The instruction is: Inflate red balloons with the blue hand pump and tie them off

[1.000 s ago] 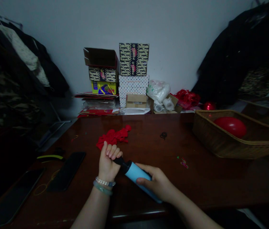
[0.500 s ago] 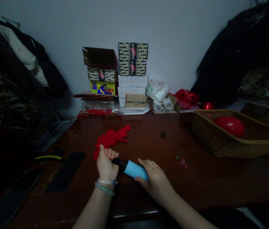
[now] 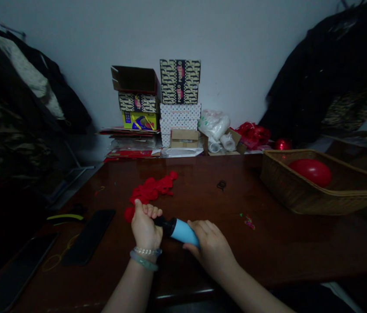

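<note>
A hand-held balloon pump [image 3: 185,232] with a light blue barrel and a black nozzle end is held low above the table. My left hand [image 3: 146,224], wearing a beaded bracelet and a pale green bangle, is closed around the black end, hiding its tip. My right hand [image 3: 214,245] wraps the other end of the blue barrel. A rounded red piece [image 3: 129,214] shows just left of my left hand; whether it is on the nozzle, I cannot tell. Just beyond lies a pile of uninflated red balloons [image 3: 152,188].
On the right a wicker basket [image 3: 295,204] holds an inflated red balloon [image 3: 312,171]. A dark coiled cord [image 3: 221,185] and small coloured bits [image 3: 249,222] lie on the table [image 3: 199,174]. Left are a dark phone-like slab [image 3: 90,237] and a yellow-edged tool [image 3: 66,217]. Stacked boxes [image 3: 180,82] stand behind.
My right hand's fingers have curled more closely around the barrel. The rounded red piece beside my left hand shows a little larger. The view has shifted slightly.
</note>
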Demonstrator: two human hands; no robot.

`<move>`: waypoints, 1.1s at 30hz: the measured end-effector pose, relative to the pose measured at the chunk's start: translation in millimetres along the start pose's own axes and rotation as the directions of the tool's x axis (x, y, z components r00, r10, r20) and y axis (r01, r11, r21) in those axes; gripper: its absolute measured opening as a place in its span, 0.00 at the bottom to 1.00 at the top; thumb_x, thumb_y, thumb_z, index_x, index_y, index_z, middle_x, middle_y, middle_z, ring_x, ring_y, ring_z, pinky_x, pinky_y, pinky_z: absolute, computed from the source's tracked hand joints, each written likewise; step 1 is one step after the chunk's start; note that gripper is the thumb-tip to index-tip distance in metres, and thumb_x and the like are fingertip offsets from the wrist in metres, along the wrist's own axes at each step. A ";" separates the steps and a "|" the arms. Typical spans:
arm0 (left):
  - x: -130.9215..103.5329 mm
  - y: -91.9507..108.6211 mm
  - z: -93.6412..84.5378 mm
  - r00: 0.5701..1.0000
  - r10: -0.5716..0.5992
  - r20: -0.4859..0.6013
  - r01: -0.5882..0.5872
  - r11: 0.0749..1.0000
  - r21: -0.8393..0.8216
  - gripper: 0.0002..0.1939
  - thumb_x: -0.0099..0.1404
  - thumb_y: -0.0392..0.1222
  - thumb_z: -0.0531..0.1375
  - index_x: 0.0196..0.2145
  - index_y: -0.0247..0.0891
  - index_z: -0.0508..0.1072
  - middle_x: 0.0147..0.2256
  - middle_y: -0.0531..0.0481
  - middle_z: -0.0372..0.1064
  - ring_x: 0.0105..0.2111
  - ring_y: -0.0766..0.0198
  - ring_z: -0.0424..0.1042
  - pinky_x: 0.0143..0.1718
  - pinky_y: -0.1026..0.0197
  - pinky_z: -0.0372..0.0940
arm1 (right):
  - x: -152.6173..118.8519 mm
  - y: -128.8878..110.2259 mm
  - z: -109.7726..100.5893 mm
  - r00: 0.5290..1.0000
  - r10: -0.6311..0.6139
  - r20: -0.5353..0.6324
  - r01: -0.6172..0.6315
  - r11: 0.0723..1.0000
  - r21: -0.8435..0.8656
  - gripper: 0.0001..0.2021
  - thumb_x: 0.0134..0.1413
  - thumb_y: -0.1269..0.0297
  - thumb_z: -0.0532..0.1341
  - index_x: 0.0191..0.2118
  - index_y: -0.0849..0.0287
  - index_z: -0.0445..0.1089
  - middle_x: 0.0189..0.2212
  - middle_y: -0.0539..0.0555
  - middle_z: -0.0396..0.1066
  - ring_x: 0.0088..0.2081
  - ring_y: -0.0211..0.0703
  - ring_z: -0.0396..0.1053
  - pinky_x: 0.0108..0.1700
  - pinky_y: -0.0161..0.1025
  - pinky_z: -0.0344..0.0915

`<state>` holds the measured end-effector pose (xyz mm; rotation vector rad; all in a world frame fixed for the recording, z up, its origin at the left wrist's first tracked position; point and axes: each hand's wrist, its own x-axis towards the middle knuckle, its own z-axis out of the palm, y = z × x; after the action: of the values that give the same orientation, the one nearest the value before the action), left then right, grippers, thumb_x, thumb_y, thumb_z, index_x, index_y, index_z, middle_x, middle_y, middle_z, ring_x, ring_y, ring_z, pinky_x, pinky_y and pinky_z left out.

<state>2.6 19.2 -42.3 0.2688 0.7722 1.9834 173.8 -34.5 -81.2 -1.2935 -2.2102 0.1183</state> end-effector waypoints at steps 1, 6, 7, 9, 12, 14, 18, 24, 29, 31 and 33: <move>1.4 1.9 -0.4 1.000 0.000 -0.004 0.000 1.000 -0.005 0.23 0.63 0.51 0.59 0.20 0.38 0.52 0.15 0.61 0.46 0.14 0.74 0.47 0.18 0.67 0.51 | 0.7 -0.6 -0.4 1.000 -0.001 -0.001 0.001 1.000 0.001 0.28 0.46 0.63 0.70 0.53 0.63 0.65 0.43 0.60 0.72 0.44 0.54 0.69 0.48 0.52 0.67; 7.3 11.0 -2.1 0.999 0.037 -0.030 -0.038 0.999 -0.026 0.22 0.64 0.49 0.59 0.20 0.38 0.52 0.15 0.61 0.45 0.14 0.74 0.48 0.18 0.68 0.52 | 1.5 1.7 -3.8 1.000 -0.014 -0.023 0.014 1.000 0.004 0.27 0.47 0.64 0.70 0.53 0.62 0.65 0.44 0.60 0.72 0.45 0.54 0.69 0.48 0.53 0.67; 8.5 13.3 -2.5 0.998 0.040 -0.039 -0.042 0.999 -0.033 0.22 0.64 0.49 0.58 0.20 0.38 0.52 0.15 0.61 0.45 0.14 0.74 0.48 0.18 0.68 0.52 | 1.5 3.0 -5.0 1.000 -0.014 -0.023 0.014 1.000 0.006 0.27 0.47 0.65 0.70 0.53 0.62 0.65 0.44 0.61 0.72 0.45 0.55 0.69 0.48 0.53 0.67; 11.5 18.5 -3.6 0.998 0.040 -0.054 -0.043 0.998 -0.048 0.22 0.65 0.49 0.57 0.20 0.38 0.52 0.15 0.61 0.45 0.14 0.74 0.48 0.18 0.68 0.52 | 2.0 5.6 -7.6 1.000 -0.009 -0.018 0.010 1.000 0.009 0.27 0.46 0.66 0.70 0.53 0.62 0.66 0.44 0.61 0.72 0.45 0.55 0.69 0.47 0.53 0.68; 16.3 26.3 -5.7 0.996 0.042 -0.077 -0.047 0.997 -0.069 0.22 0.65 0.49 0.57 0.21 0.38 0.51 0.15 0.62 0.45 0.14 0.74 0.48 0.18 0.68 0.52 | 3.2 8.5 -11.2 1.000 -0.006 -0.021 0.006 1.000 0.007 0.27 0.45 0.67 0.71 0.52 0.62 0.66 0.44 0.60 0.72 0.45 0.55 0.69 0.47 0.52 0.67; 18.7 30.3 -6.5 0.995 0.047 -0.092 -0.054 0.995 -0.083 0.23 0.65 0.49 0.58 0.20 0.38 0.51 0.15 0.62 0.45 0.14 0.74 0.47 0.18 0.68 0.52 | 3.8 9.7 -12.6 1.000 -0.007 -0.024 0.007 1.000 0.004 0.27 0.45 0.69 0.71 0.53 0.62 0.66 0.45 0.60 0.72 0.46 0.55 0.68 0.48 0.53 0.67; 18.6 32.5 -5.2 0.992 0.056 -0.115 -0.067 0.994 -0.086 0.22 0.65 0.49 0.57 0.21 0.39 0.51 0.15 0.62 0.45 0.14 0.74 0.47 0.18 0.68 0.51 | 3.8 12.0 -12.7 0.999 -0.004 -0.038 0.004 1.000 0.000 0.27 0.46 0.69 0.70 0.53 0.61 0.66 0.46 0.60 0.72 0.47 0.54 0.68 0.49 0.53 0.67; 11.4 19.5 -1.4 0.994 0.090 -0.068 -0.093 0.995 -0.041 0.22 0.65 0.49 0.57 0.21 0.39 0.51 0.15 0.61 0.46 0.15 0.73 0.50 0.21 0.67 0.55 | 2.8 16.7 -15.6 0.998 -0.022 -0.065 0.021 1.000 -0.014 0.27 0.44 0.70 0.70 0.52 0.64 0.66 0.47 0.62 0.72 0.47 0.55 0.68 0.50 0.53 0.66; 6.3 9.5 2.2 0.990 0.127 -0.058 -0.126 0.992 0.022 0.23 0.64 0.53 0.57 0.20 0.39 0.52 0.16 0.60 0.48 0.17 0.71 0.55 0.26 0.64 0.60 | 3.2 15.2 -19.7 0.992 -0.049 -0.115 0.049 0.999 -0.010 0.24 0.49 0.66 0.68 0.52 0.61 0.66 0.46 0.61 0.72 0.46 0.54 0.68 0.48 0.53 0.66; 3.1 7.6 4.4 0.993 0.109 -0.054 -0.109 0.994 0.007 0.23 0.64 0.52 0.57 0.20 0.39 0.52 0.15 0.60 0.48 0.17 0.71 0.54 0.25 0.64 0.60 | 2.8 12.2 -20.4 0.992 -0.042 -0.121 0.042 0.999 -0.003 0.23 0.50 0.65 0.68 0.52 0.60 0.66 0.46 0.61 0.72 0.46 0.54 0.68 0.48 0.53 0.66; -1.2 6.4 6.9 0.997 0.076 -0.017 -0.077 0.997 -0.019 0.24 0.64 0.52 0.57 0.19 0.39 0.51 0.15 0.61 0.47 0.16 0.72 0.51 0.23 0.65 0.57 | 1.9 8.3 -21.0 0.993 -0.028 -0.116 0.029 1.000 0.005 0.23 0.48 0.65 0.69 0.51 0.61 0.66 0.45 0.60 0.73 0.45 0.54 0.68 0.47 0.52 0.66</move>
<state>2.0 18.7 -32.8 0.2744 0.7628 2.0665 190.3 -32.7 -65.8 -1.2336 -2.1275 0.0386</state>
